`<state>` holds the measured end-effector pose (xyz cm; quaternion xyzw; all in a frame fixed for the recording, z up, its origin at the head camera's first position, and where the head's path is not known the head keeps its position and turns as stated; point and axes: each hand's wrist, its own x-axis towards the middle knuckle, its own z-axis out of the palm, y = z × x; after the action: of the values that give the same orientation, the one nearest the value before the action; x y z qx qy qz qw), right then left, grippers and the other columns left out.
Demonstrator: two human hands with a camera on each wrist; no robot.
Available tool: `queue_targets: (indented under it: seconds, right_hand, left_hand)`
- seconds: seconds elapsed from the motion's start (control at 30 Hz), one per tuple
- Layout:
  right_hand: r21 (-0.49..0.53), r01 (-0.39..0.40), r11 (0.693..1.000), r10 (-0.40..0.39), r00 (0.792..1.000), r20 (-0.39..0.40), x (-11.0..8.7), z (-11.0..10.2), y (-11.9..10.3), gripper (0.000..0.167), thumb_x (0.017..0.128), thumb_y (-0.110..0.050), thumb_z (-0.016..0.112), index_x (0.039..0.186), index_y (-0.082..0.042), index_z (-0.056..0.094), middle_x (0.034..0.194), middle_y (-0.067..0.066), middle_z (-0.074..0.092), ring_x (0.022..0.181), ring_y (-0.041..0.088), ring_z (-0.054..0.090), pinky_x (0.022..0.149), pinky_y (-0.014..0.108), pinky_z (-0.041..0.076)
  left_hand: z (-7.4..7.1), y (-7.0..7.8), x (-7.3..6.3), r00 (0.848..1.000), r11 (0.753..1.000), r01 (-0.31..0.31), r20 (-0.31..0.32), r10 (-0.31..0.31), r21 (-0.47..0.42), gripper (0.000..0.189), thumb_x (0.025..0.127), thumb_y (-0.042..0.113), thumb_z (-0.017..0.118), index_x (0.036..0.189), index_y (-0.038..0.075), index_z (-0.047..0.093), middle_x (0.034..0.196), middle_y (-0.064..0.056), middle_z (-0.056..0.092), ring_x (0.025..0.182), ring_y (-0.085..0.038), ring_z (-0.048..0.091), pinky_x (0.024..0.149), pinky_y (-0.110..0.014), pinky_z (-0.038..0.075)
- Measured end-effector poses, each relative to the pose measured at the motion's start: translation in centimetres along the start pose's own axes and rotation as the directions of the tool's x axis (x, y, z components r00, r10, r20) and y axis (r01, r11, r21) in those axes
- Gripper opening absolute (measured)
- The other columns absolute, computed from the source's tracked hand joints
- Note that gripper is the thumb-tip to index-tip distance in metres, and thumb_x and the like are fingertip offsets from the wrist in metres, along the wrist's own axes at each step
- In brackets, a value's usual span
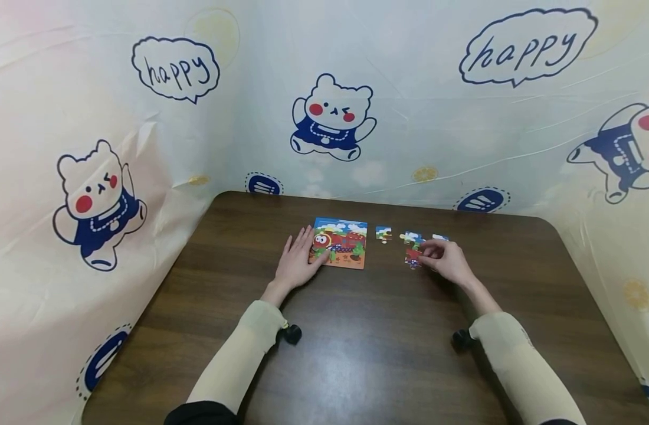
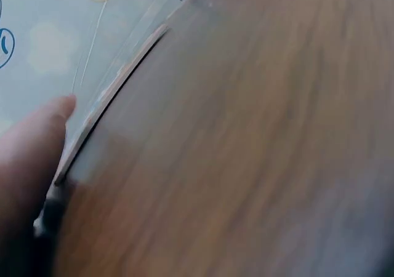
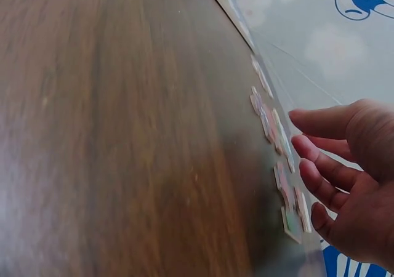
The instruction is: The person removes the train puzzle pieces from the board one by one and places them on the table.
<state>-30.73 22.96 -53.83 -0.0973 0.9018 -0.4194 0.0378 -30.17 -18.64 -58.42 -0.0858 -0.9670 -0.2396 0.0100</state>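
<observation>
A colourful picture puzzle board point(image 1: 351, 260) lies on the table, and my left hand point(image 1: 295, 262) rests on its left side with fingers stretched out. Only the thumb point(image 2: 31, 154) shows in the left wrist view, at the board's edge. To the right, my right hand point(image 1: 448, 261) is over several loose jigsaw pieces, partly covering them. Its fingers are loosely bent, with a gap between thumb and forefinger in the right wrist view and nothing visible in it. A red jigsaw piece point(image 1: 412, 260) lies by its fingertips; a lone sky-coloured piece point(image 1: 383, 234) sits nearer the board.
The dark wooden table point(image 1: 324, 354) has its far edge just behind the board and pieces. A light printed curtain point(image 1: 425, 130) with cartoon bears surrounds it at the back and sides. Both forearms reach in over the table from the near side.
</observation>
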Motion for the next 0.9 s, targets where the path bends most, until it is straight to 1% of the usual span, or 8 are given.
queue_targets:
  seconds: [0.07, 0.17, 0.3, 0.4, 0.47, 0.6, 0.73, 0.9]
  right_hand:
    - [0.001, 0.012, 1.000, -0.012, 1.000, -0.004, 0.2, 0.2, -0.1, 0.035, 0.101, -0.011, 0.081, 0.131, 0.006, 0.074, 0.104, 0.022, 0.074, 0.085, 0.022, 0.062, 0.066, 0.019, 0.052]
    - [0.003, 0.023, 1.000, -0.023, 1.000, -0.007, 0.4, 0.3, -0.6, 0.037, 0.101, -0.013, 0.081, 0.133, 0.006, 0.073, 0.107, 0.022, 0.075, 0.086, 0.021, 0.064, 0.068, 0.018, 0.053]
    - [0.023, 0.046, 0.999, -0.046, 0.999, -0.029, 0.9, 1.2, -1.6, 0.041, 0.101, -0.013, 0.081, 0.135, 0.007, 0.071, 0.108, 0.024, 0.077, 0.087, 0.022, 0.067, 0.067, 0.018, 0.054]
    - [0.043, 0.086, 0.995, -0.084, 0.995, -0.059, 1.6, 2.7, -2.6, 0.040, 0.100, -0.012, 0.081, 0.134, 0.008, 0.072, 0.109, 0.025, 0.079, 0.090, 0.025, 0.071, 0.068, 0.017, 0.054]
    - [0.053, 0.111, 0.992, -0.106, 0.991, -0.081, 2.2, 4.1, -3.3, 0.039, 0.100, -0.011, 0.081, 0.134, 0.007, 0.072, 0.111, 0.024, 0.080, 0.095, 0.028, 0.074, 0.073, 0.018, 0.055]
    - [0.101, 0.137, 0.985, -0.129, 0.988, -0.083, 3.2, 6.9, -4.9, 0.042, 0.101, -0.008, 0.080, 0.138, 0.007, 0.070, 0.121, 0.024, 0.081, 0.106, 0.036, 0.077, 0.091, 0.034, 0.064]
    - [0.135, 0.140, 0.981, -0.137, 0.990, -0.028, 4.0, 9.0, -7.0, 0.047, 0.103, -0.008, 0.076, 0.146, 0.006, 0.065, 0.134, 0.024, 0.077, 0.119, 0.040, 0.076, 0.106, 0.054, 0.062]
    - [0.147, 0.130, 0.981, -0.138, 0.989, 0.049, 5.0, 11.0, -9.3, 0.049, 0.106, -0.009, 0.072, 0.151, 0.006, 0.061, 0.138, 0.025, 0.075, 0.123, 0.039, 0.075, 0.107, 0.052, 0.062]
  left_hand:
    - [-0.4, -0.2, 0.0, 1.000, 0.999, -0.005, 0.013, 0.006, -0.046, 0.094, 0.107, 0.071, 0.051, 0.177, 0.015, 0.024, 0.186, -0.008, 0.020, 0.175, -0.028, 0.014, 0.142, -0.058, 0.006]
    - [-1.1, -0.7, -0.2, 0.999, 0.998, -0.017, 0.046, 0.020, -0.067, 0.092, 0.107, 0.071, 0.054, 0.177, 0.018, 0.026, 0.186, -0.009, 0.021, 0.175, -0.029, 0.014, 0.142, -0.058, 0.007]
    - [-1.6, -1.5, -0.6, 0.997, 0.999, -0.033, 0.061, 0.035, -0.041, 0.087, 0.106, 0.070, 0.055, 0.176, 0.024, 0.031, 0.185, -0.010, 0.023, 0.175, -0.030, 0.015, 0.143, -0.056, 0.009]
    - [-1.7, -2.0, -1.0, 0.998, 0.999, -0.035, 0.055, 0.035, -0.011, 0.082, 0.107, 0.069, 0.055, 0.175, 0.027, 0.034, 0.185, -0.011, 0.022, 0.175, -0.030, 0.015, 0.143, -0.056, 0.009]
    - [-1.7, -2.1, -1.2, 0.998, 0.999, -0.043, 0.050, 0.042, 0.000, 0.080, 0.107, 0.068, 0.055, 0.174, 0.028, 0.036, 0.185, -0.012, 0.022, 0.175, -0.031, 0.015, 0.143, -0.056, 0.009]
    - [-1.5, -2.1, -1.5, 0.997, 0.998, -0.060, 0.041, 0.059, 0.024, 0.078, 0.108, 0.069, 0.053, 0.173, 0.029, 0.038, 0.185, -0.012, 0.022, 0.174, -0.032, 0.016, 0.143, -0.057, 0.010]
    - [-1.3, -2.1, -1.7, 0.997, 0.997, -0.066, 0.038, 0.064, 0.046, 0.078, 0.108, 0.070, 0.051, 0.173, 0.031, 0.037, 0.185, -0.011, 0.022, 0.174, -0.031, 0.016, 0.143, -0.056, 0.010]
    - [-1.2, -1.9, -1.7, 0.997, 0.996, -0.071, 0.027, 0.069, 0.059, 0.077, 0.108, 0.069, 0.050, 0.173, 0.031, 0.037, 0.185, -0.011, 0.022, 0.174, -0.031, 0.017, 0.142, -0.056, 0.011]
